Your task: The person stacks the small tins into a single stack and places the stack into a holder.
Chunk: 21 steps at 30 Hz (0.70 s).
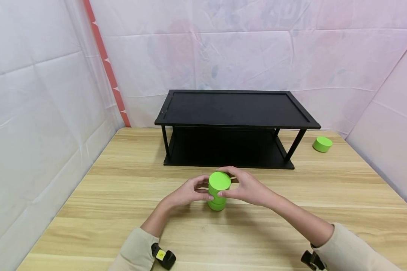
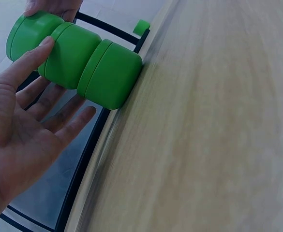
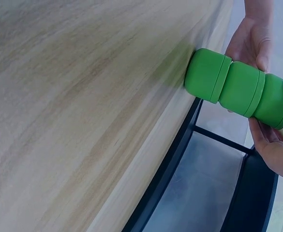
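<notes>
Three small round green lidded canisters stand in a column on the wooden table, in front of the black shelf. My right hand (image 1: 247, 187) grips the top canister (image 1: 219, 181), thumb at the near side and fingers around the back. On the left, my left hand (image 1: 189, 192) holds the middle canister (image 2: 73, 55) between thumb and fingers. The bottom canister (image 2: 114, 75) rests on the table, with neither hand around it. A lid seam shows on each one in both wrist views.
A black two-tier shelf (image 1: 230, 109) stands just behind the column. Another green canister (image 1: 322, 144) sits at the table's back right. White cloth walls (image 1: 47, 113) border the wooden table (image 1: 115, 210) at the left, back and right.
</notes>
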### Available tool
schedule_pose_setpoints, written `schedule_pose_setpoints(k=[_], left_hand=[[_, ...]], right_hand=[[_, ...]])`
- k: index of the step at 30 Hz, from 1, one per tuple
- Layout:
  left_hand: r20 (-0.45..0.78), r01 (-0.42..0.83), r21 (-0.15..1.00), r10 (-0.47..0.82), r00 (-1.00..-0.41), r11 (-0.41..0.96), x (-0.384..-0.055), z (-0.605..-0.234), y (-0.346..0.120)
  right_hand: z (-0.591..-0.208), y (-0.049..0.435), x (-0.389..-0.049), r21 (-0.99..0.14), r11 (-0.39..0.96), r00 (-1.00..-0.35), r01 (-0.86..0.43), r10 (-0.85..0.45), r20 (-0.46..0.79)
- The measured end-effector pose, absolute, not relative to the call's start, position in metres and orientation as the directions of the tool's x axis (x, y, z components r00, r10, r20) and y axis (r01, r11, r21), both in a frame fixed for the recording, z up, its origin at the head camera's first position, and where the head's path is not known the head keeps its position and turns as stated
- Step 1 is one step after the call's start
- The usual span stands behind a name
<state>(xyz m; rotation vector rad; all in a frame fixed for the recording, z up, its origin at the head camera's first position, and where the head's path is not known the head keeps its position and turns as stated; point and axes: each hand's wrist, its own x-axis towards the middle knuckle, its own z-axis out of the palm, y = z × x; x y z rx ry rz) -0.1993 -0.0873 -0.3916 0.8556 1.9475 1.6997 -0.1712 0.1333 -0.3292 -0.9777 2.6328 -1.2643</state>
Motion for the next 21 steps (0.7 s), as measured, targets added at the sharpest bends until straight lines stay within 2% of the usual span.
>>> schedule_pose_setpoints(k=[21], left_hand=[[0.085, 0.174, 0.983, 0.684, -0.724, 0.062, -0.1982, -0.3910, -0.0869]], right_hand=[[-0.3298, 0.1332, -0.1703, -0.722, 0.466, -0.804, -0.512, -0.555, 0.213]])
